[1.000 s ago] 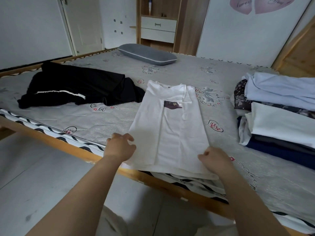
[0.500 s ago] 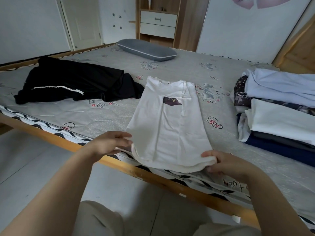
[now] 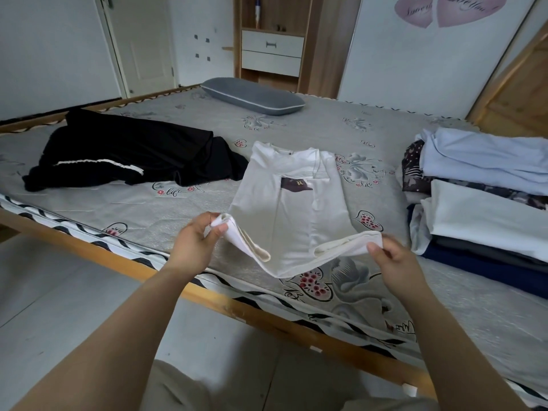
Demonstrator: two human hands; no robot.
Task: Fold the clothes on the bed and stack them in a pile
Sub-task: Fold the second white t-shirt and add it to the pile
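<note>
Letter "R" on dark patch (image 3: 296, 184) of white shirt (image 3: 267, 197) I hold. Script "life" on bed sheet (image 3: 178, 209) near front edge. Wall hearts' (image 3: 447, 7) script unreadable.

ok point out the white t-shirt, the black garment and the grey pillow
white t-shirt (image 3: 267, 203): head view, left chest panel
black garment (image 3: 133, 143): head view, middle of the fabric
grey pillow (image 3: 252, 94): head view, middle of top

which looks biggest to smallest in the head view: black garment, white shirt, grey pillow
1. Black garment, spread widest across the bed.
2. White shirt, though close to the garment in area and nearer the camera, so that order is unsure.
3. Grey pillow, clearly smallest but farthest away.
</note>
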